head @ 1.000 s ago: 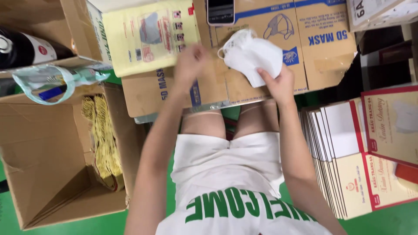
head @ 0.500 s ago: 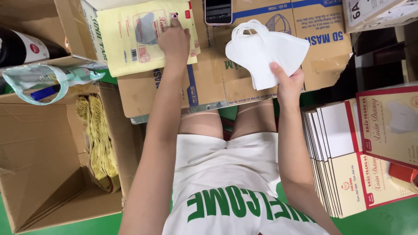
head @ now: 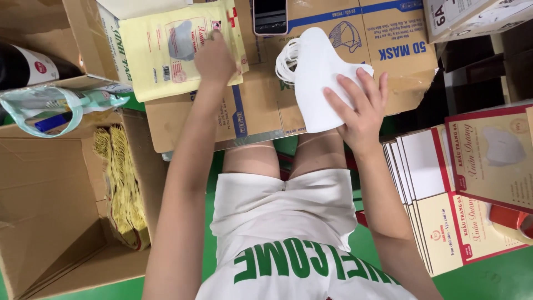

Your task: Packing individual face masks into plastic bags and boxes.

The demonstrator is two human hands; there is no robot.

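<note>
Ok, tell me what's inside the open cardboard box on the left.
The open cardboard box holds a stack of yellow pouches standing along its right wall. The rest shows bare cardboard; whatever sits beneath the stack is covered.

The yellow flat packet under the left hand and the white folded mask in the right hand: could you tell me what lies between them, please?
Only bare brown cardboard sheet lies between yellow flat packet and white folded mask, seen in the head view.
</note>
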